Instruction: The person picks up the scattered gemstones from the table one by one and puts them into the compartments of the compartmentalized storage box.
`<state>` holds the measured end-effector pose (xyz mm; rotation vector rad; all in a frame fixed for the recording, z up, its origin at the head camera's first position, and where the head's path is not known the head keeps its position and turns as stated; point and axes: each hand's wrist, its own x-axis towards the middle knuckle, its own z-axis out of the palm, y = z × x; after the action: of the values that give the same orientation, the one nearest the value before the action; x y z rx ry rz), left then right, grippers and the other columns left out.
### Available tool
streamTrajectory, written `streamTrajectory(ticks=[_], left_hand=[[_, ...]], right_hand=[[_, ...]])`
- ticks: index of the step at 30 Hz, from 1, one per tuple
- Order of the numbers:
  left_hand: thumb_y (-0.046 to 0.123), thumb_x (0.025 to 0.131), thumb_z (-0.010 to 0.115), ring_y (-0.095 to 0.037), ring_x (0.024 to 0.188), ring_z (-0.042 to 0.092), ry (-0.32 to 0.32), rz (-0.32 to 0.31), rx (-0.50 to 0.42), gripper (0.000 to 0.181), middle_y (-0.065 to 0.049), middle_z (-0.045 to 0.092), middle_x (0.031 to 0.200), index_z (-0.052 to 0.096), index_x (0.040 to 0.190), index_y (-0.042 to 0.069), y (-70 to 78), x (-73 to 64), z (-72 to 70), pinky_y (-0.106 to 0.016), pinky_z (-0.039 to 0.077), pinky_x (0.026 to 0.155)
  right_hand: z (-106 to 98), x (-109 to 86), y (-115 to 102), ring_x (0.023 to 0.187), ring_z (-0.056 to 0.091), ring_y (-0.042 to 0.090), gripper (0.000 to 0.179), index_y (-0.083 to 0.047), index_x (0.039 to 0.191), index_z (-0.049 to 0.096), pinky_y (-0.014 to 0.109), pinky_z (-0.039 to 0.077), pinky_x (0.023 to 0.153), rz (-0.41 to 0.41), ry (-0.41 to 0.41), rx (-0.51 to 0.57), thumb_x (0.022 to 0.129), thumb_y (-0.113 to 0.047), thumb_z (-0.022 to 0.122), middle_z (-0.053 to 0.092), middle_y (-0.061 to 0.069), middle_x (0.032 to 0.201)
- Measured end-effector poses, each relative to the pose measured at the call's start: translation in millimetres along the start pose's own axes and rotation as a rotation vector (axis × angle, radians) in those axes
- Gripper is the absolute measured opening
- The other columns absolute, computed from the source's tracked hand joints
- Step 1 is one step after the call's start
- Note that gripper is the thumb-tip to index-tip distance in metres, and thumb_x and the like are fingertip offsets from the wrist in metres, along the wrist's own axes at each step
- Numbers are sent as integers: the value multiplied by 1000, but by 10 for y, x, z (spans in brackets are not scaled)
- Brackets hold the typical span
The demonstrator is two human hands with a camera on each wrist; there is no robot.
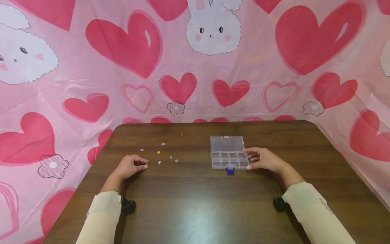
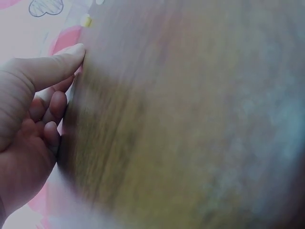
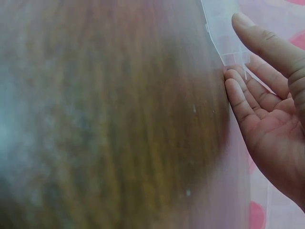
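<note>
On the left of the table, my left hand (image 1: 129,166) pinches a small pale bead (image 1: 146,164) between thumb and forefinger; the fingertips mostly hide it. Just beyond lie several small loose beads, among them a yellow bead (image 1: 158,152), an orange bead (image 1: 181,135) farther back and a pale pink bead (image 1: 159,162). Right of the middle stands a clear plastic compartment box (image 1: 230,168), its lid (image 1: 227,143) raised at the back and its blue latch (image 1: 230,171) hanging down in front. My right hand (image 1: 265,160) holds the box's right end, thumb at the front corner, fingers behind.
A brown wooden table (image 1: 195,196) carries everything. Behind it and along its sides hangs a pink cloth (image 1: 207,64) with red hearts and white rabbits. A black wrist camera (image 1: 128,205) is on the left wrist, another black camera (image 1: 279,204) on the right.
</note>
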<state>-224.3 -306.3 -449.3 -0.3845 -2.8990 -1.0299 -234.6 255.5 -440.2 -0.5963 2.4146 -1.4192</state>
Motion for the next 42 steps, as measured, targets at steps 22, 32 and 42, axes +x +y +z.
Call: streamTrajectory(ticks=[22, 32, 42], left_hand=[[10, 81, 80, -8, 77, 62, 47, -103, -240, 24, -6, 73, 87, 75, 102, -1, 199, -6, 68, -18, 49, 69], [8, 84, 77, -15, 82, 66, 30, -110, -342, 25, -10, 72, 91, 72, 105, -4, 379, 28, 100, -21, 53, 72], [4, 83, 77, -16, 82, 67, 32, -88, -399, 26, -13, 72, 94, 70, 106, -7, 537, 47, 132, -21, 54, 72]], right_hand=[[22, -20, -47, 107, 57, 34, 68, 8, 133, 51, 45, 48, 93, 25, -5, -32, 77, -11, 84, 56, 26, 127], [20, -18, -67, 107, 58, 34, 68, 8, 134, 51, 48, 48, 93, 28, -4, -37, 77, -11, 84, 57, 26, 127], [13, -13, -60, 107, 58, 34, 69, 8, 133, 51, 46, 48, 92, 28, -1, -32, 76, -10, 84, 57, 26, 127]])
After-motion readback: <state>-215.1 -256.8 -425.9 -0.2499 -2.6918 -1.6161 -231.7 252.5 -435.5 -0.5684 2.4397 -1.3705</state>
